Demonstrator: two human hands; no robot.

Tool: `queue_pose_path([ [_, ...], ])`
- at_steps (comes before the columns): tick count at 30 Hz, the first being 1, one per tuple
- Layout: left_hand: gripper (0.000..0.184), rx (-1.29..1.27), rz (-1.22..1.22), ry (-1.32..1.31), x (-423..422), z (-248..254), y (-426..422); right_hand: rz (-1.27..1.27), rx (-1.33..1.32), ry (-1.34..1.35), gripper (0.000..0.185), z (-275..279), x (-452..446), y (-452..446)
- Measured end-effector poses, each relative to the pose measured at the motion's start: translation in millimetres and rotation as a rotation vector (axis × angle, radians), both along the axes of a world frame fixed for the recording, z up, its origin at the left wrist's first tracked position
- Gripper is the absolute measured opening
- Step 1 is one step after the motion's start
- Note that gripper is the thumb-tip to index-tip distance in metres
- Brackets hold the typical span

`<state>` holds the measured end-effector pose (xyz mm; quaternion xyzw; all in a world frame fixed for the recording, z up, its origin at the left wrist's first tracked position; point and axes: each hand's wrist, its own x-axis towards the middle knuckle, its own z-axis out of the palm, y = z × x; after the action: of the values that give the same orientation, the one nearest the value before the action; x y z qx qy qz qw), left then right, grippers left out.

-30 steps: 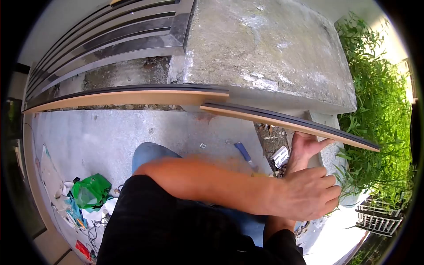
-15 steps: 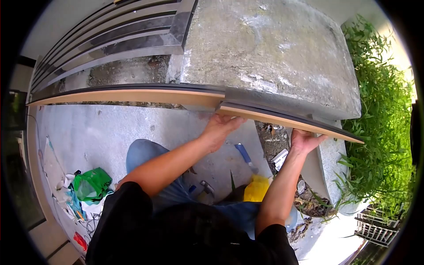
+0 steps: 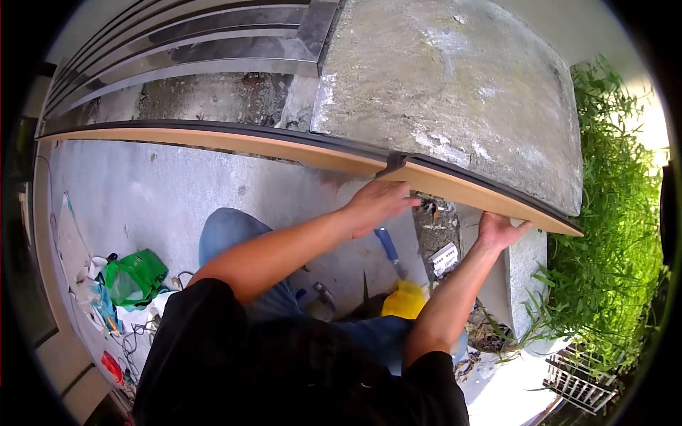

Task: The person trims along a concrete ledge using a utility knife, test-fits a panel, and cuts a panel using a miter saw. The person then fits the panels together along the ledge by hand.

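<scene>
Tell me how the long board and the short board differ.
The long board stretches much farther than the short board. The long board runs past the railing; the short board follows the block towards the plants. The right hand touches the short board, not the long board. Both have tan faces and dark edges.

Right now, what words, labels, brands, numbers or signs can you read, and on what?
No text can be read.
White rectangular item beside the right forearm: dark marks, too small to read.
Black shirt: tiny pale marks low on the front, too small to tell if lettering.
Green bag: no lettering visible.
</scene>
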<state>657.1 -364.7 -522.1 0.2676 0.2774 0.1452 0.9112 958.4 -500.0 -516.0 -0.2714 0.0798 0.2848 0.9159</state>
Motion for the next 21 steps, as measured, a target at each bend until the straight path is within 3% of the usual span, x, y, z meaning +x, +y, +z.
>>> queue_pose_path([
  [4,0.054,0.039,-0.020,0.034,1,-2,6,0.003,0.011,-0.019,0.076,2,-8,8],
  [8,0.056,0.045,-0.049,0.014,-4,-20,3,0.042,-0.235,-0.117,0.091,8,-3,1],
  [12,0.042,0.036,0.059,0.019,0,-29,3,0.140,-0.511,-0.210,0.111,2,-3,-6],
  [16,0.035,0.045,0.151,0.063,0,-25,1,0.152,-0.518,-0.216,0.114,-8,-2,1],
  [17,0.035,0.046,0.143,0.068,0,-27,0,0.073,-0.563,-0.157,0.104,-7,-5,6],
  [21,0.030,0.036,0.251,0.106,-4,-37,0,0.101,-0.505,-0.161,0.110,-12,-6,4],
])
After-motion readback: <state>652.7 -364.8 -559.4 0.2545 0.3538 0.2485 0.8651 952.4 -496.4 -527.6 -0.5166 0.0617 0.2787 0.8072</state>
